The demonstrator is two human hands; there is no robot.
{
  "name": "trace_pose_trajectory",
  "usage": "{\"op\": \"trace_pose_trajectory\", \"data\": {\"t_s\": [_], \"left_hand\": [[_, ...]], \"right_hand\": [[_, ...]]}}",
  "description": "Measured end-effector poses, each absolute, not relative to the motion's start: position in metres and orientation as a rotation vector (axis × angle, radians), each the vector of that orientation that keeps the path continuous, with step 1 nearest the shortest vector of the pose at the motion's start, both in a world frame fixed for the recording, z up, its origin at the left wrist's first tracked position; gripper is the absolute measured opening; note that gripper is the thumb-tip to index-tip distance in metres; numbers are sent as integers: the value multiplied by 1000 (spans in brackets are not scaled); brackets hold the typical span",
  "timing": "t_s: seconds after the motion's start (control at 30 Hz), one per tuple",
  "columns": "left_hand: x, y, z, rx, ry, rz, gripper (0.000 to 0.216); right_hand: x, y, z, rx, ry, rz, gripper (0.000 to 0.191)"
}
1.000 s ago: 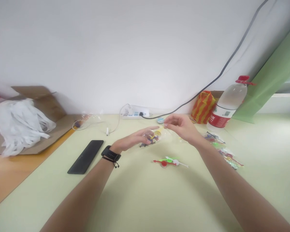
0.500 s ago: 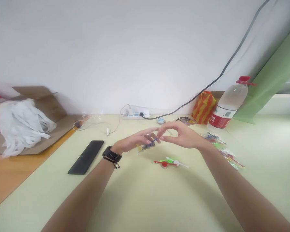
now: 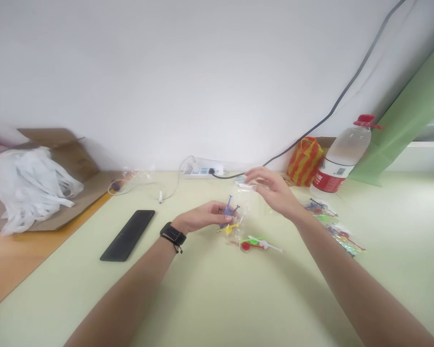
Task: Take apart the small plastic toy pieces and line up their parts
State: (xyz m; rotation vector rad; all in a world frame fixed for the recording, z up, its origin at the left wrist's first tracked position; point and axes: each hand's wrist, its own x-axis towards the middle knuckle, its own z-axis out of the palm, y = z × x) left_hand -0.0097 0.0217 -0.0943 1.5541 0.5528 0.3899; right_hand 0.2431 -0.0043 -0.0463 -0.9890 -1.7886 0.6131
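Note:
My left hand (image 3: 211,214), a dark watch on its wrist, is closed on a small clear plastic bag (image 3: 241,222). Blue, black and yellow plastic pieces (image 3: 228,212) with thin stems show in and around that bag. Farther off and to the right, my right hand (image 3: 271,188) has its thumb and fingers apart. A scrap of clear plastic (image 3: 243,185) is close by its fingertips; whether they touch it I cannot tell. Just below the bag, red, green and white plastic pieces (image 3: 255,244) lie together on the table (image 3: 217,299).
Several bagged coloured pieces (image 3: 342,236) lie beyond my right forearm. Behind them stand a large bottle (image 3: 342,159) and a red-yellow striped bag (image 3: 305,161). On the left are a black flat object (image 3: 128,236) and a cardboard box (image 3: 83,159) with white strips. A power strip (image 3: 204,169) sits against the wall.
My right hand has moved away from my left, up and outward, and its fingers have parted. The left hand has turned, so the blue and yellow pieces now stand more upright.

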Motion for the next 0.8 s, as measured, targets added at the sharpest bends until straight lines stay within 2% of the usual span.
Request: {"op": "trace_pose_trajectory", "data": {"t_s": [0.1, 0.23, 0.4, 0.57, 0.8], "left_hand": [[-13, 27, -99, 1459, 702, 546, 40], [-16, 36, -108, 1197, 831, 776, 41], [-10, 38, -119, 1175, 897, 810, 59], [1, 34, -132, 1280, 907, 825, 59], [11, 28, -142, 1245, 871, 817, 58]], "right_hand": [[254, -1, -49, -1188, -1757, 621, 19], [268, -3, -51, -1356, -2258, 859, 14], [256, -9, -65, -1352, -2674, 1142, 24], [243, -7, -74, -1373, -2728, 1148, 10], [259, -4, -61, -1195, -2555, 1376, 7]]}}
